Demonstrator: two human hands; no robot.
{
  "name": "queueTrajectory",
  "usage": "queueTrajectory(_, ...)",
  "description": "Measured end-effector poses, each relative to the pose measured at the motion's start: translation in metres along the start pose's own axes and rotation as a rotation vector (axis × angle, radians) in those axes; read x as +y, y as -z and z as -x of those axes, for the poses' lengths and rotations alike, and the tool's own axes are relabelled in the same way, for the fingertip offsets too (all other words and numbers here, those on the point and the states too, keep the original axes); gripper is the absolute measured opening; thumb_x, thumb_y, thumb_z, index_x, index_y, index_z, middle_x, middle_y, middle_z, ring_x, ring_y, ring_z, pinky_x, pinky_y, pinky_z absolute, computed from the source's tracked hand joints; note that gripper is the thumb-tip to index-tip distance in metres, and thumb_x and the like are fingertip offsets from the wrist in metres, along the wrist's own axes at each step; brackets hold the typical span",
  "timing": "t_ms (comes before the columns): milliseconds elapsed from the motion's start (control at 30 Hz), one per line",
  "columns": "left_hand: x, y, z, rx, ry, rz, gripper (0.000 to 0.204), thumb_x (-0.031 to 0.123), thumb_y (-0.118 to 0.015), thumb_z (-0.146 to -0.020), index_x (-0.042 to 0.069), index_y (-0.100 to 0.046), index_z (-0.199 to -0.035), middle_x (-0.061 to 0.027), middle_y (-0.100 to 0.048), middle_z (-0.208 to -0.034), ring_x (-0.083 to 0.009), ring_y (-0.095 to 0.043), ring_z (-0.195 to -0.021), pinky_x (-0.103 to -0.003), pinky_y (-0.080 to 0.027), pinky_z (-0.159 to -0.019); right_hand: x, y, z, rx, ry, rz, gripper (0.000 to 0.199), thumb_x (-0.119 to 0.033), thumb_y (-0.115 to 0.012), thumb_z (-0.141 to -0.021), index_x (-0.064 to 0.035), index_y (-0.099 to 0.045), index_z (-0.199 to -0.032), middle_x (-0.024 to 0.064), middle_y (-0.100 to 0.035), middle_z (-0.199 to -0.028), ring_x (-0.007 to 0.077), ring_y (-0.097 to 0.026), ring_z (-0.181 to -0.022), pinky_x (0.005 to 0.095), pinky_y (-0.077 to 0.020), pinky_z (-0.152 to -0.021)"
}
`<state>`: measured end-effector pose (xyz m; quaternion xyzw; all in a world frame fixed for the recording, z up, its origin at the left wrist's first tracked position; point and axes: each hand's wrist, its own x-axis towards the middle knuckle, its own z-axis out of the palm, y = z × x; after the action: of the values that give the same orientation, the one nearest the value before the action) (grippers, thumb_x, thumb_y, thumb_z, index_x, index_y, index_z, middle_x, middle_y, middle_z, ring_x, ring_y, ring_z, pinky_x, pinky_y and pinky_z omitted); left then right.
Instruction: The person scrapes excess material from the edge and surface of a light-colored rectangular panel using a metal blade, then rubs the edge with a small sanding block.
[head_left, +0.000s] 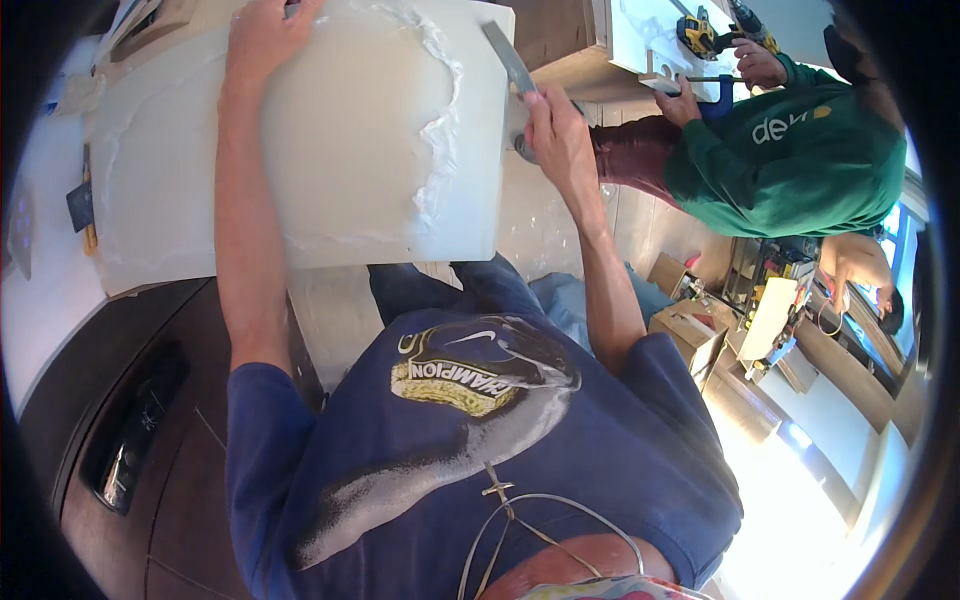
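Observation:
A large pale panel (340, 150) lies in front of me, with a ragged line of white paste (440, 130) along its right side and fainter smears near its left. My right hand (556, 128) is closed round a narrow, flat metal scraper (508, 58). Its blade points up and to the left, over the panel's right edge. My left arm reaches across the panel, and my left hand (268, 38) is at the picture's top edge with fingers curled. A small dark thing shows by those fingers; what it is cannot be made out.
Left of the panel lies a dark flat-bladed tool (80, 207). A dark brown cabinet (170, 430) stands at lower left. At right, a person in a green sweatshirt (780, 165) handles a blue clamp (722, 95) near a yellow drill (697, 35). Cardboard boxes (690, 335) sit behind.

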<state>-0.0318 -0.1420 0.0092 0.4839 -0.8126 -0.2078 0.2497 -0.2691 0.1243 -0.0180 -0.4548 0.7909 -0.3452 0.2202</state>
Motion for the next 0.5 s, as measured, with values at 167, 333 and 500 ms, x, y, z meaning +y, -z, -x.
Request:
queueTrajectory(167, -0.004, -0.001, 0.002, -0.074, 0.097, -0.046, 0.032, 0.025, -0.064, -0.099, -0.005, -0.061, -0.087, -0.0164, -0.063, -0.086, -0.0263, -0.055, -0.079, -0.04, -0.047, -0.077, -0.004, 0.002, 0.009, -0.07, -0.053, -0.008, 0.023, -0.024, -0.052, -0.107, -0.0033, -0.061, -0.106, 0.0244, -0.063, -0.071, 0.0472, -0.064, -0.071, 0.0515, -0.0489, -0.064)
queueTrajectory(333, 0.005, -0.001, -0.003, -0.03, 0.041, -0.029, 0.031, 0.025, -0.064, -0.099, -0.004, -0.06, -0.086, -0.0159, -0.063, -0.085, -0.0249, -0.054, -0.079, -0.039, -0.047, -0.075, -0.001, -0.001, -0.01, 0.01, 0.049, 0.033, 0.022, -0.025, -0.054, -0.106, -0.004, -0.061, -0.108, 0.0268, -0.065, -0.075, 0.051, -0.063, -0.075, 0.0543, -0.0482, -0.065)
queueTrajectory(500, -0.007, -0.002, -0.005, -0.057, 0.016, -0.06, 0.032, 0.025, -0.065, -0.098, -0.004, -0.059, -0.086, -0.0163, -0.063, -0.086, -0.025, -0.054, -0.08, -0.04, -0.047, -0.075, 0.0, -0.003, 0.004, -0.042, -0.007, 0.005, 0.023, -0.026, -0.053, -0.107, -0.0043, -0.06, -0.107, 0.0267, -0.065, -0.076, 0.0511, -0.064, -0.075, 0.0554, -0.048, -0.065)
